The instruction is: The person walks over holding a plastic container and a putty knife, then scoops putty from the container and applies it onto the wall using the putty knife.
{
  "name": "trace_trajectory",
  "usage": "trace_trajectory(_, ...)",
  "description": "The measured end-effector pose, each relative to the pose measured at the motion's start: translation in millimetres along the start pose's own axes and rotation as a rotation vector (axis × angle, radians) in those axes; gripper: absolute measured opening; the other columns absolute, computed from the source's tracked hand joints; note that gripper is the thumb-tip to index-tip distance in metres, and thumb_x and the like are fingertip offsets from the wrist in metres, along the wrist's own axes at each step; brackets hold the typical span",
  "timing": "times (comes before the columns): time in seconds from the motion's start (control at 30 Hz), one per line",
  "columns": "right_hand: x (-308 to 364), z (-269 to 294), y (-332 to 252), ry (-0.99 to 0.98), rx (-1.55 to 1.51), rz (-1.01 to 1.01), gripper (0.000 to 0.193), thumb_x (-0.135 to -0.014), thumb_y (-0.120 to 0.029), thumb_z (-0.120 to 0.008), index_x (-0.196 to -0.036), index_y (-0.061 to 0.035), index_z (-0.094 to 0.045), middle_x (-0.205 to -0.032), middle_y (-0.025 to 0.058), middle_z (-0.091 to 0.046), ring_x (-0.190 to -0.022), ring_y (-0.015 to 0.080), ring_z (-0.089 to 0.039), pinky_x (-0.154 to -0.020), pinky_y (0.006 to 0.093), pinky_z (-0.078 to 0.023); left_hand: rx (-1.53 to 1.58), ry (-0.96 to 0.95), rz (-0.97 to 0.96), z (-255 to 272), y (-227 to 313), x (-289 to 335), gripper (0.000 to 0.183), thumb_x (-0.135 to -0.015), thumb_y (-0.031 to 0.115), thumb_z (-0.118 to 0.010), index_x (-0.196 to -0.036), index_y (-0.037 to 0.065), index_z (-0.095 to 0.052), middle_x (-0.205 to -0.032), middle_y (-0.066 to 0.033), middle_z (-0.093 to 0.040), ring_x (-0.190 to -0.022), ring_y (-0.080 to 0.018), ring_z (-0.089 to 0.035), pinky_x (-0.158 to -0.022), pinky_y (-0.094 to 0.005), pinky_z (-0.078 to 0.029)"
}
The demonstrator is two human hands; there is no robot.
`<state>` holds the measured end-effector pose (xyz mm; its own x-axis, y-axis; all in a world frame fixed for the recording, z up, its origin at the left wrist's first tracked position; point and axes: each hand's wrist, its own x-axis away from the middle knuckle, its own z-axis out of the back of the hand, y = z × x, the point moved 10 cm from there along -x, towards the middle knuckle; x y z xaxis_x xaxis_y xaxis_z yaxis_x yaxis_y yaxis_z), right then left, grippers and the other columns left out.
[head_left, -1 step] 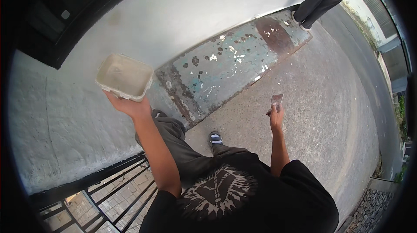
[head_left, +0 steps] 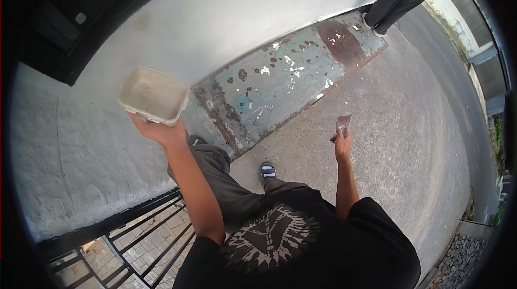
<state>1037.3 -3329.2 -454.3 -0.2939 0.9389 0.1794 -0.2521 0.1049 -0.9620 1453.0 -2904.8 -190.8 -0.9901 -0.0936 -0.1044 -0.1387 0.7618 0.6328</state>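
The pale tub is left of centre in the frame, tilted so its open top shows; the scraper is right of centre, blade upward. The tub could tip or drop if its one-sided support slackened, and the scraper could slip from a loose pinch. The left hand cradles the tub from below; its fingers are mostly hidden, so I cannot tell their spread. The right hand pinches the scraper. Between them lies a paint-spotted ramp, beside the white wall.
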Motion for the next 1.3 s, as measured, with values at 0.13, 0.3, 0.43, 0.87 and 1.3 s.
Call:
trace_trajectory(0.13, -10, -7, 10, -0.029, 0.028, -0.025, 0.017, -0.093, -0.017, -0.053, -0.104, -0.0043, -0.053, -0.073, 0.0041, -0.053, -0.061, 0.0125, -0.052, -0.058, 0.0295, -0.048, -0.024, 0.033, -0.002, -3, 3, 5, 0.054, -0.099, 0.047, -0.035, -0.139, 0.01, -0.04, -0.137, -0.0097, -0.045, -0.126, -0.0293, -0.046, -0.103, -0.0484, -0.042)
trace_trajectory(0.3, -13, -15, 27, -0.121, -0.119, -0.066, 0.018, -0.093, -0.02, -0.053, -0.104, -0.0061, -0.054, -0.075, 0.003, -0.052, -0.061, 0.012, -0.052, -0.056, 0.0293, -0.047, -0.045, 0.041, 0.021, -2, -2, 7, 0.056, -0.099, 0.048, -0.035, -0.14, 0.01, -0.039, -0.139, -0.0102, -0.044, -0.127, -0.0296, -0.046, -0.104, -0.049, -0.041)
trace_trajectory(0.43, -2, -22, 31, 0.009, -0.259, -0.15, 0.016, -0.09, -0.019, -0.055, -0.09, -0.0036, -0.057, -0.064, 0.0036, -0.052, -0.053, 0.0146, -0.052, -0.052, 0.0302, -0.045, -0.033, 0.047, 0.026, 2, 0, 12, 0.052, -0.098, 0.046, -0.038, -0.136, 0.011, -0.044, -0.134, -0.009, -0.049, -0.123, -0.0284, -0.05, -0.098, -0.0467, -0.048)
trace_trajectory(0.87, -7, -9, 86, -0.131, 0.181, -0.34, 0.06, -0.088, -0.022, -0.06, -0.145, -0.0162, -0.041, -0.069, 0.003, -0.049, -0.056, 0.0124, -0.047, -0.049, 0.0289, -0.043, -0.212, 0.065, 0.094, 93, 10, 52, 0.053, -0.099, 0.044, -0.035, -0.141, 0.01, -0.039, -0.138, -0.0096, -0.046, -0.127, -0.0295, -0.047, -0.103, -0.0486, -0.043)
trace_trajectory(1.3, -24, -70, 38, -0.18, 0.12, 0.009, 0.076, -0.077, 0.011, -0.045, -0.144, -0.002, -0.009, -0.117, 0.0245, -0.044, -0.065, 0.0212, -0.061, -0.054, 0.0308, -0.052, -0.07, 0.008, -0.159, 44, 86, 40, 0.057, -0.096, 0.049, -0.038, -0.137, 0.01, -0.043, -0.132, -0.0075, -0.05, -0.122, -0.027, -0.051, -0.097, -0.0447, -0.047)
